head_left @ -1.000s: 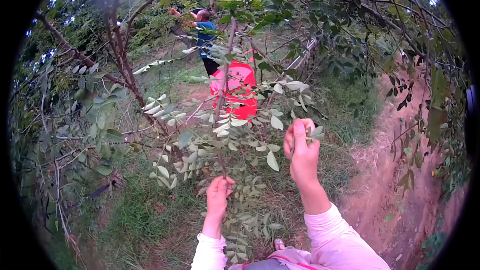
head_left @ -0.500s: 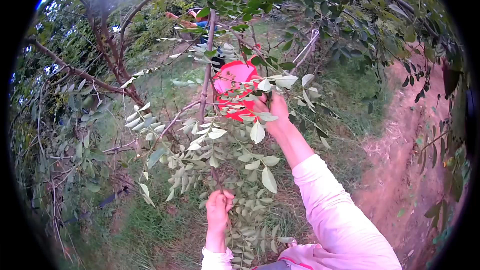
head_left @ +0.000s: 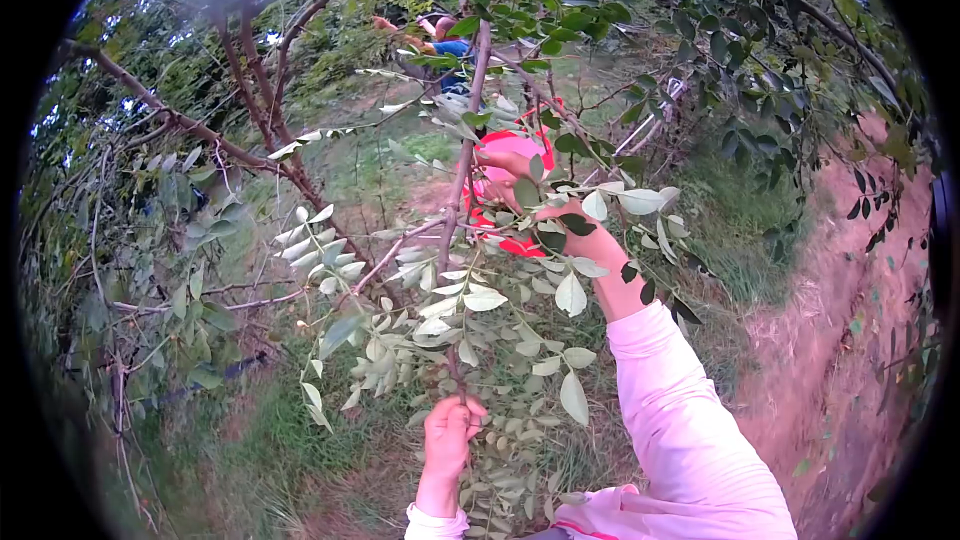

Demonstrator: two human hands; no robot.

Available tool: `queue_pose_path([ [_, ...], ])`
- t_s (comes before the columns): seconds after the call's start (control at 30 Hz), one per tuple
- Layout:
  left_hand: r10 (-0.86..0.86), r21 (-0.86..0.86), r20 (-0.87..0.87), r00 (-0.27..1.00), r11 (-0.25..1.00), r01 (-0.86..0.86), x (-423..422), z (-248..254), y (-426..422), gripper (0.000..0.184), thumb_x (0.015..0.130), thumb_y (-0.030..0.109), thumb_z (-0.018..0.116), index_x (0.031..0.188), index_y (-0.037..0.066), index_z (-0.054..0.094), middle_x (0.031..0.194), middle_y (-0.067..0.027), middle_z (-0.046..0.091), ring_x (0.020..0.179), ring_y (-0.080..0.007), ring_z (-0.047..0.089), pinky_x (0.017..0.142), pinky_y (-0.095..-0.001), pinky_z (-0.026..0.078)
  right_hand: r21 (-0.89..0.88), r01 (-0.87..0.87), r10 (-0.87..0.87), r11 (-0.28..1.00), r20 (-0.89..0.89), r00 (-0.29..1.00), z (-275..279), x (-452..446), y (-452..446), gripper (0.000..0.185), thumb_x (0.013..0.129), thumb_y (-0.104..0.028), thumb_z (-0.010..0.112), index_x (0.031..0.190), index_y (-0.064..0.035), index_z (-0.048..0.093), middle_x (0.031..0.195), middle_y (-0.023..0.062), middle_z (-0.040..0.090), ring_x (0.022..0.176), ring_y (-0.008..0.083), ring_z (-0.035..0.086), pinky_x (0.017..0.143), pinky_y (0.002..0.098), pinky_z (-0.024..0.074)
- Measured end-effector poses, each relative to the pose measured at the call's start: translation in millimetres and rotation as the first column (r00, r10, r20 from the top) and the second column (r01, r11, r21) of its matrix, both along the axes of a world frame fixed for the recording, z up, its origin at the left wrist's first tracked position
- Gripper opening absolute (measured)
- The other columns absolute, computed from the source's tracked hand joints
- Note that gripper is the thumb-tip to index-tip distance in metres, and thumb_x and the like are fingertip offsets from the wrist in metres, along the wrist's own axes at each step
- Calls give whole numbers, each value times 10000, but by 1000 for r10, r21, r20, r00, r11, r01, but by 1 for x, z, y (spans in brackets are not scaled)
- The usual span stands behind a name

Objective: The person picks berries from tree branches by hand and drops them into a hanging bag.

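Note:
My left hand [head_left: 449, 435] is closed around a thin leafy branch [head_left: 458, 180] at the lower middle. The branch runs upward in front of me, with pale green leaves [head_left: 484, 298] on its side twigs. My right hand [head_left: 520, 178] reaches forward past the leaves, over the opening of a red bucket [head_left: 522, 245]. Its fingers are stretched out and spread, partly covered by leaves. I make out nothing held in them. The bucket, pinkish inside, is partly hidden behind the branch and my right arm.
Another person in a blue top [head_left: 455, 52] stands beyond the bucket with arms raised to the foliage. A thicker brown branch [head_left: 205, 132] crosses the upper left. Leafy twigs hang at the right, above a bare dirt strip [head_left: 825, 340]. Grass covers the ground below.
My right hand has moved forward and left from beside the branch to the red bucket, and its fingers have opened. My left hand still grips the branch, slightly lower in view.

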State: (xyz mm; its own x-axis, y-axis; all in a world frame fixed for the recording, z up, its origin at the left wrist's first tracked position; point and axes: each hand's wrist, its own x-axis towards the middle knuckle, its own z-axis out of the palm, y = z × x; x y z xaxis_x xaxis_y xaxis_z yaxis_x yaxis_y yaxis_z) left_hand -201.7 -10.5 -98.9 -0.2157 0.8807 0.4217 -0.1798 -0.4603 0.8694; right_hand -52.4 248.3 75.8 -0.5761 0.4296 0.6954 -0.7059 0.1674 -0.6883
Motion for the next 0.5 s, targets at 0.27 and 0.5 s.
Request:
queue_pose_path([
  [0.27,1,-30,9,1000,1000,-1,1,3,-1,270,1008,219,500,925,-8,619,725,0,524,579,-55,376,526,-215,292,604,485,-623,633,25,782,21,18,-30,364,844,38,559,1207,35,543,1090,90,642,1048,176,606,911,304,472],
  [0.5,3,-29,-31,1000,1000,-4,-1,2,3,271,1008,216,499,923,-11,620,702,7,513,579,-54,380,526,-211,290,216,498,-532,840,145,834,-67,25,3,280,1002,-137,412,1217,-51,571,1086,26,632,945,119,579,857,290,463],
])
